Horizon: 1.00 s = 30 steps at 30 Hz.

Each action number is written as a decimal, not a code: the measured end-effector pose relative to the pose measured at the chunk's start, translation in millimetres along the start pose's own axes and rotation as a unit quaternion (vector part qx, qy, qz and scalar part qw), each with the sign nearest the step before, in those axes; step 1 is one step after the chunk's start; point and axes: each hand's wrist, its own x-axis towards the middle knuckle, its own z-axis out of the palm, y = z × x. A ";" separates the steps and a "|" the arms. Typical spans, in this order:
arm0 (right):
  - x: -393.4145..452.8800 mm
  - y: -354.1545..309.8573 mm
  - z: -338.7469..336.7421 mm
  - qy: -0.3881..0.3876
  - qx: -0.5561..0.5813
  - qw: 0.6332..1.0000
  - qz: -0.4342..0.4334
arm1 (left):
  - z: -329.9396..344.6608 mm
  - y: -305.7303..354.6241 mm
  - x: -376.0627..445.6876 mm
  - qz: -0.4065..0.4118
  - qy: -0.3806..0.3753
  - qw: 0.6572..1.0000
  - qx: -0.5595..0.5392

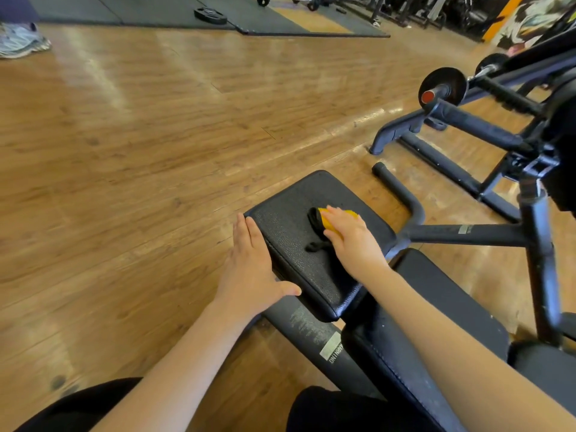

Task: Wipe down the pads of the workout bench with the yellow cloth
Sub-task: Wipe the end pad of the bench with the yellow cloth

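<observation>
The right hand [349, 236] hides most of the yellow cloth [335, 217] (its grip can't be judged).

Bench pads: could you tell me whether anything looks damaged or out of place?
No damage shows. The longer pad carries pale specks. A weight plate lies loose on the far mat, and the yellow cloth trails a dark strip.

floor [140, 145]: wooden planks, carrying the workout bench frame and black rubber mats [174, 14] at 12 o'clock
seat pad [290, 232]: black, textured, carrying the yellow cloth [330, 221] under a right hand [352, 241]
pad's 9 o'clock edge: left hand [249, 269] flat against it
</observation>
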 end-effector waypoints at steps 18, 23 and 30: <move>-20.7 36.3 -14.0 0.021 0.012 0.997 0.077 | -2.5 0.8 2.0 -0.003 -0.017 1.000 0.014; -18.8 29.5 -9.4 0.041 0.002 0.993 0.107 | -1.7 0.5 0.7 -0.002 -0.010 1.000 -0.002; 76.9 -11.2 13.6 0.013 -0.040 0.998 0.050 | -1.4 1.9 1.2 -0.013 -0.005 1.000 -0.004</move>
